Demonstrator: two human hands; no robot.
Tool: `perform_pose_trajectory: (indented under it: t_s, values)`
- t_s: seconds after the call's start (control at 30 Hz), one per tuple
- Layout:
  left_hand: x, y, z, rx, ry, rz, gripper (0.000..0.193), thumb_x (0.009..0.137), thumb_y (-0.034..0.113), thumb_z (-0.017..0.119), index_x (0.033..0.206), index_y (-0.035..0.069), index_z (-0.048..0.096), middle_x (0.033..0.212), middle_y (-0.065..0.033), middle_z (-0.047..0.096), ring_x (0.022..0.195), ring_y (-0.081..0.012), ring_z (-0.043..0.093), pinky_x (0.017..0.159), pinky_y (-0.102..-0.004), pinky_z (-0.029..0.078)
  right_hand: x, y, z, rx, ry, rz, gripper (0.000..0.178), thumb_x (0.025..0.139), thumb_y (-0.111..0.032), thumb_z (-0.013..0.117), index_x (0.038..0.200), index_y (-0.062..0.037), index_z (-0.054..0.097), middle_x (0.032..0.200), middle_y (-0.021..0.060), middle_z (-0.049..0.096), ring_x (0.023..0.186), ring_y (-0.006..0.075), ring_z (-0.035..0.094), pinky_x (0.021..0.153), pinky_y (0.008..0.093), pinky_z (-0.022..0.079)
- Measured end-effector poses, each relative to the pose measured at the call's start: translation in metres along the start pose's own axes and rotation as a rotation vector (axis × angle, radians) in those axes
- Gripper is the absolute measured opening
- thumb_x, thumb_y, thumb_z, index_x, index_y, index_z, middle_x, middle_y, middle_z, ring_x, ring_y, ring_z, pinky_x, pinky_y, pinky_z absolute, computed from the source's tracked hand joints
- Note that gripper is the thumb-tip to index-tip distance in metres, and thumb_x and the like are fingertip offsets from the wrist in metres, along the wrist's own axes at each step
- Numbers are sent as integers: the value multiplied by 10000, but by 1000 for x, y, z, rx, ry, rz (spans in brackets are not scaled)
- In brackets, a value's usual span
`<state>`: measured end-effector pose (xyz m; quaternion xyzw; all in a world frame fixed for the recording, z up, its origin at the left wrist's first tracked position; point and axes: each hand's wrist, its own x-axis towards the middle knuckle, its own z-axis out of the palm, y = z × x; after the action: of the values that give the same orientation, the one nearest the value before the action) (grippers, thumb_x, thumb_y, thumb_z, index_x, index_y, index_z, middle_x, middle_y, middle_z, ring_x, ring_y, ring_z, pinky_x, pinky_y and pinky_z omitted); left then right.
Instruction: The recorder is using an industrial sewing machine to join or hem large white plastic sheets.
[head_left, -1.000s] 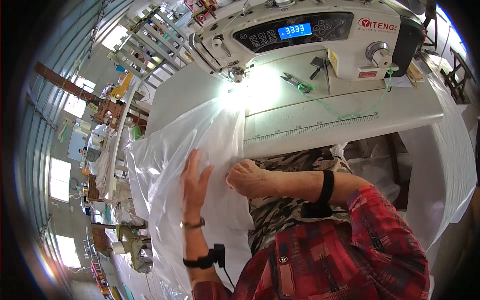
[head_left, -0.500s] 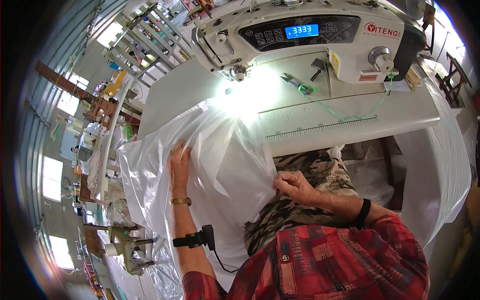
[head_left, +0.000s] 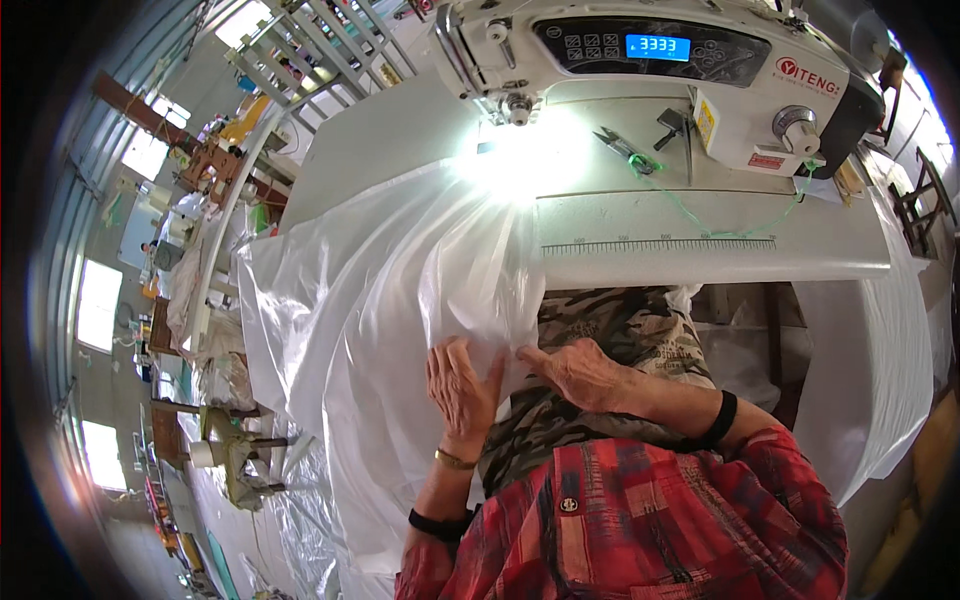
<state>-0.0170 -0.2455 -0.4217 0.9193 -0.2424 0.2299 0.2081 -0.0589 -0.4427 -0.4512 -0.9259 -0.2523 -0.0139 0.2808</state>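
A large translucent white plastic sheet runs in folds from the lit needle area of a white sewing machine down over the table edge and my lap. My left hand lies on the sheet above my lap, fingers bent a little and thumb held apart toward the right. Close beside it, my right hand pinches the sheet's right edge, its index finger reaching toward the left thumb. The lamp's glare hides the needle and the sheet's far end.
Thread snips with green cord lie right of the needle area, near a small black tool. A ruler scale runs along the table's front. More plastic sheeting hangs at the right. A stool-like stand is at the left.
My left hand has moved right and nearer to me across the sheet, beside the right hand. The right hand has shifted slightly left. The view has shifted, so the machine appears farther right and higher.
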Motion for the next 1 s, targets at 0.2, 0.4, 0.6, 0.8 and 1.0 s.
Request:
perform_pose_trajectory:
  t_s: [0.2,0.4,0.6,0.8,1.0]
  values:
    - [-8,-20,9,-146,-43,-181,217,794,41,666,984,25,565,910,-144,580,828,-334,567,702,-404,444,-5,0,5,-32,0,-30,402,816,-49,575,1198,12,465,676,163,634,647,352,663,531,442,501]
    - [8,-25,-42,-713,-274,-459,242,911,137,673,743,14,549,591,58,396,568,-53,389,503,-232,309,-15,-6,-12,231,16,-41,167,880,-128,586,1004,-37,520,649,187,604,632,394,634,526,466,478]
    - [12,-35,-50,-566,-368,-320,363,933,189,669,687,9,472,574,53,337,575,-45,287,480,-255,264,-65,11,-21,172,5,74,176,901,-223,591,849,-55,602,624,199,581,636,414,623,577,492,482]
    - [21,3,-40,-790,-355,-425,132,908,117,673,899,-8,632,587,49,460,558,-26,372,487,-224,310,-38,-10,-44,371,4,278,355,926,-289,569,1056,37,621,623,179,619,635,342,656,604,443,495]
    - [39,27,-36,-655,-285,-274,131,885,94,687,858,-5,605,580,34,452,531,-27,373,466,-229,308,0,-18,-2,1224,160,711,305,915,-191,634,1044,86,617,671,23,605,511,113,514,478,270,431]
